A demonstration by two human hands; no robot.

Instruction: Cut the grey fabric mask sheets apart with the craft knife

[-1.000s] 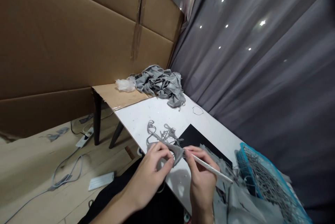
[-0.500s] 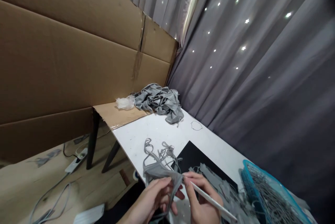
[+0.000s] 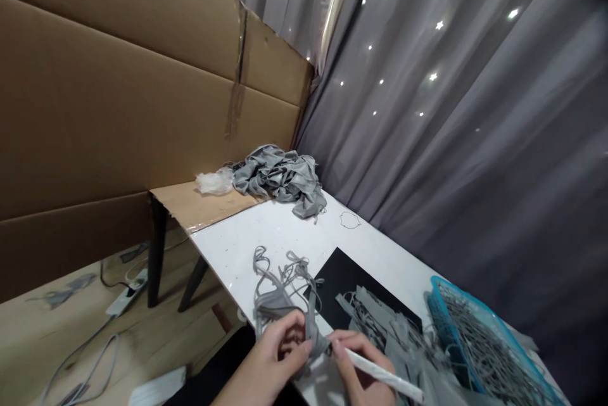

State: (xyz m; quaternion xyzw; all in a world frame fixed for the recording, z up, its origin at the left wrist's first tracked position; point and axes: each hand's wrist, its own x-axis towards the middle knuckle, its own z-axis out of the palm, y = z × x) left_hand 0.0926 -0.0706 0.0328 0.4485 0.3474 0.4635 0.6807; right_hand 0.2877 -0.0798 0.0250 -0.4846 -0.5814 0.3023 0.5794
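Note:
My left hand (image 3: 275,355) is closed on a grey fabric piece with thin straps (image 3: 275,300), thumb and fingers pinching its edge near the front of the table. The straps trail in loops over the white tabletop. In my right hand (image 3: 356,365) is a slim white stick-like tool (image 3: 389,379), its shaft slanting down to the right. The tool's other end is hidden by the fingers, which meet the fabric's edge, so its kind does not show. Right of my right hand lies a heap of grey fabric strips (image 3: 399,342), partly over a black mat (image 3: 342,273).
A blue basket (image 3: 451,339) full of grey cords stands at the right. Further back sit a grey fabric pile (image 3: 282,178), a clear plastic bag (image 3: 215,181) and a thin cord loop (image 3: 350,220). Cardboard (image 3: 118,89) and a grey curtain (image 3: 427,140) border the table (image 3: 237,247).
The view has shifted slightly, moving the scene a little left and up. My left hand has turned, its thumb now pressed against the fabric's edge. My right hand still holds the white tool.

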